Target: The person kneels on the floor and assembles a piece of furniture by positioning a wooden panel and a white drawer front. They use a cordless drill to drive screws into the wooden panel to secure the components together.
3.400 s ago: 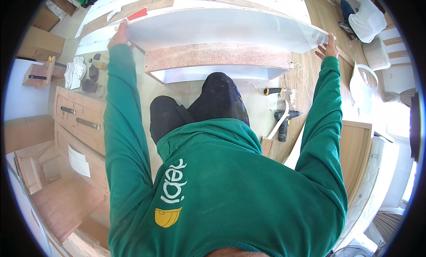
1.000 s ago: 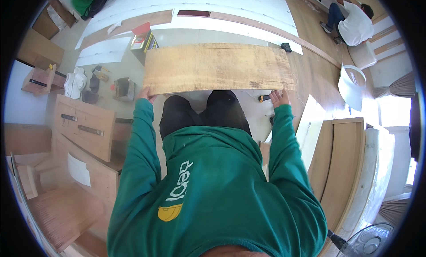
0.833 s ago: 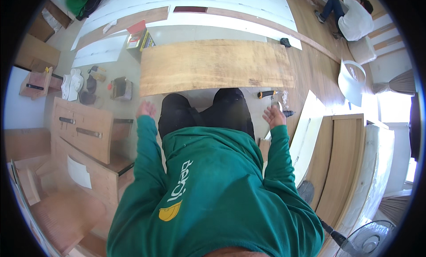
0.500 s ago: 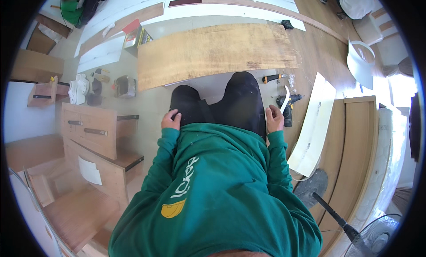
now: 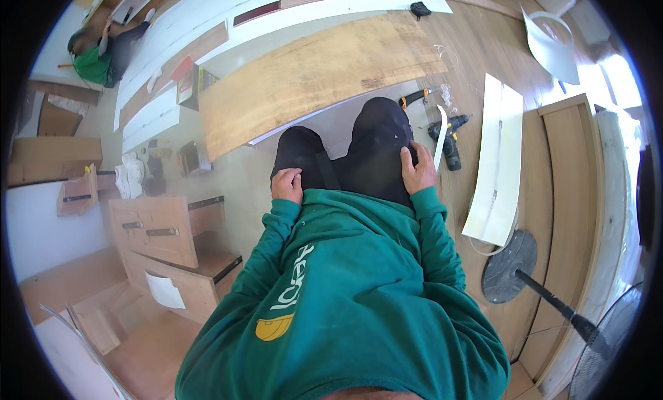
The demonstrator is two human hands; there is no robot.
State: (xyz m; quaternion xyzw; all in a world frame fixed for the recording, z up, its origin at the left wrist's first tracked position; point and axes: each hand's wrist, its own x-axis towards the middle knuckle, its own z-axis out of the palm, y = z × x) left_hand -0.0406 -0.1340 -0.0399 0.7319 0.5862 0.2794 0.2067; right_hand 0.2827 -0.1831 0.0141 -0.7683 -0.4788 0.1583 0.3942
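My left hand (image 5: 287, 186) rests on my left thigh with its fingers lying on the black trousers (image 5: 300, 151), holding nothing. On the outer side of my right thigh lies my right hand (image 5: 418, 168), fingers apart and also without anything in it. A cordless drill (image 5: 450, 143) is on the floor just right of that hand. Between the two is a curved white strip (image 5: 440, 136). An orange-and-black handled tool (image 5: 414, 98) lies beyond my right knee. In front of my knees stretches a large worn wooden board (image 5: 318, 79).
A long cream panel (image 5: 496, 158) lies at right, near the fan's round base (image 5: 510, 267). Wooden drawer units (image 5: 162, 227) stand at left, white shoes (image 5: 129, 175) beyond them. A person in green (image 5: 93, 65) sits far left. A small box (image 5: 197, 88) touches the board's far side.
My view has shifted and turned somewhat. My right hand has come inward onto the thigh, and the left hand sits further onto its thigh. The person at far left shows more fully.
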